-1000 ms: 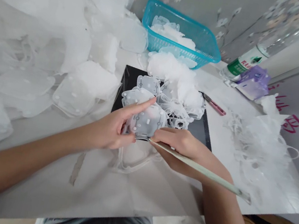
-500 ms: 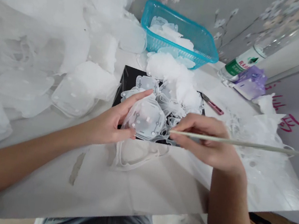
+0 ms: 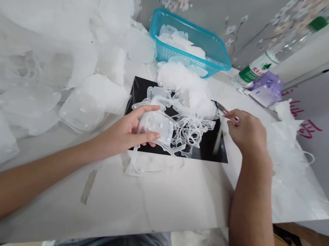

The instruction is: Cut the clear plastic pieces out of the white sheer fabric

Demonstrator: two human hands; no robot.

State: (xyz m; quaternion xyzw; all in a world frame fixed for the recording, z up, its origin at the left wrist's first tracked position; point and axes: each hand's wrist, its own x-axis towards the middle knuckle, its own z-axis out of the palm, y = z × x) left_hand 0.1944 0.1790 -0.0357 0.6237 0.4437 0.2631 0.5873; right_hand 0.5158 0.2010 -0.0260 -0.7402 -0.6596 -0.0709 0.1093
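Observation:
My left hand (image 3: pixel 125 131) is closed on a translucent white moulded piece with small studs (image 3: pixel 155 126), held just above a black mat (image 3: pixel 207 148). Thin trimmed loops of the same material (image 3: pixel 189 132) trail from the piece across the mat. My right hand (image 3: pixel 246 129) is at the mat's far right corner. Its fingers are curled down over a pink-handled tool (image 3: pixel 235 118) whose metal tip (image 3: pixel 220 106) sticks out to the left. A thin pale stick (image 3: pixel 217 142) shows as a blur on the mat just below that hand, apart from the fingers.
A teal basket (image 3: pixel 216 52) with more white pieces stands at the back. Big heaps of the same translucent pieces (image 3: pixel 81 112) fill the left. Trimmed scraps (image 3: pixel 290 159) lie at the right, with a green-labelled bottle (image 3: pixel 252 72) and a purple pack (image 3: pixel 265 87) beyond.
My right hand has left the piece and swung right and back to the pink-handled tool. The stick it held is out of its fingers. My left hand still holds the piece.

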